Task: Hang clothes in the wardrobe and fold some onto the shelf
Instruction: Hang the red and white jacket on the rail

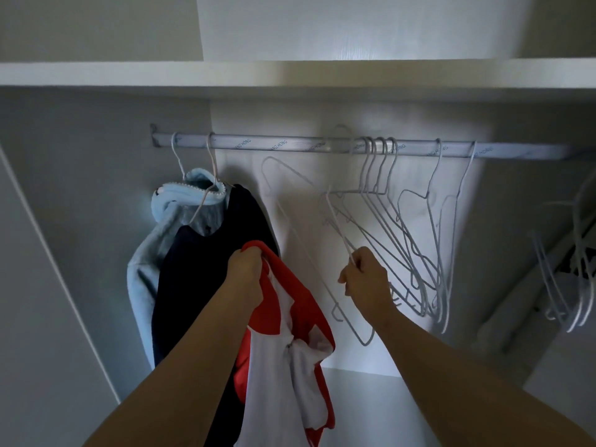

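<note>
Overhead, a white wardrobe shelf [290, 75] runs across the view, and just beneath it a pale metal hanging rail [290, 146] with printed lettering spans the back panel. Our left hand [246, 269] is closed tight around a bunched red and white garment [306, 314], gripping it at its top edge so that the cloth hangs down past our forearm, in front of the wardrobe's lower part and not yet on any hanger. Our right hand [366, 279] pinches the thin wire of a pale wire hanger [338, 229] between curled fingers and thumb. That hanger is tilted steeply and blurred, so we cannot tell whether its hook sits on the rail.

At the left end of the rail two garments hang on wire hangers: a light blue fleece hooded top [167, 221] and, just beside it and partly overlapping it, a dark navy garment [209, 269]. The red and white garment lies against the navy one's lower right side.

To the right of our right hand a cluster of empty pale wire hangers [403, 237] hangs from the rail, hooks bunched close together — their bodies fan out and overlap. Further right, at the frame's edge, a few more empty wire hangers [574, 285] hang in shadow.
</note>
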The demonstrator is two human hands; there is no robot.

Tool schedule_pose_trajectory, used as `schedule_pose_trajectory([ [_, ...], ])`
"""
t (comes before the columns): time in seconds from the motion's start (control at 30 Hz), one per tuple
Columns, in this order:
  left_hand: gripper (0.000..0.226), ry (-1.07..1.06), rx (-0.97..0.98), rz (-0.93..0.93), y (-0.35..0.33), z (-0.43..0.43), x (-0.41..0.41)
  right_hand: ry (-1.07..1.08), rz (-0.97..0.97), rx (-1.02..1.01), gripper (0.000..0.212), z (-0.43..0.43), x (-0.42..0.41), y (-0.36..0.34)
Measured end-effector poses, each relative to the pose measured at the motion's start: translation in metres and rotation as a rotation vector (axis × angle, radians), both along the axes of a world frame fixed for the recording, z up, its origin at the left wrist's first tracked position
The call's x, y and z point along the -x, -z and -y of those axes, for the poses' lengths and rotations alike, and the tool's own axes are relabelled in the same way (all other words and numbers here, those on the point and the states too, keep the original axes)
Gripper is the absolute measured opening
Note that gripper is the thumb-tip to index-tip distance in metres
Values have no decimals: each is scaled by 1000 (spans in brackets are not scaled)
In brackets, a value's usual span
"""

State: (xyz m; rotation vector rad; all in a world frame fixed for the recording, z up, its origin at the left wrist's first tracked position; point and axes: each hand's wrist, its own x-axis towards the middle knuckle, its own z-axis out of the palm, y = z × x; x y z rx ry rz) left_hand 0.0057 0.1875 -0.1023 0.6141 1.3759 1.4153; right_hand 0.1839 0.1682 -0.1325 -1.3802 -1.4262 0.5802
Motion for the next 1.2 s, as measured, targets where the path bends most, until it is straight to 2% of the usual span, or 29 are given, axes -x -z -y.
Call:
schedule_pose_trajectory([
  [0.1,28,23,6,-13,3,7,9,2,-117,39,22,13,7,15],
  [0.17,30,44,21,-24,5,11,15,-34,-195,135,21,20,14,22],
  [0.27,34,81,51,-42,12,21,22,-48,-109,234,19,34,25,34],
  [0.37,34,118,70,-35,15,33,30,2,7,222,34,54,34,45],
  [0.47,34,145,65,-35,16,45,36,38,-94,211,49,71,42,51],
  [0.57,33,176,57,-66,16,55,41,50,-207,236,45,88,48,51],
  [0.73,19,258,75,-108,23,73,48,88,-401,182,17,114,61,47],
  [0.8,17,286,88,-128,25,78,47,183,-399,186,22,119,65,51],
  [0.9,25,263,112,-154,32,79,50,368,-257,209,33,132,67,60],
  [1.0,20,209,156,-193,39,73,57,472,-345,186,35,145,61,67],
  [1.07,37,242,216,-198,41,67,64,466,-397,166,36,150,56,68],
  [1.1,38,293,251,-218,42,65,68,451,-418,157,38,152,55,68],
  [1.2,20,435,369,-297,43,64,81,455,-457,157,43,156,53,66],
])
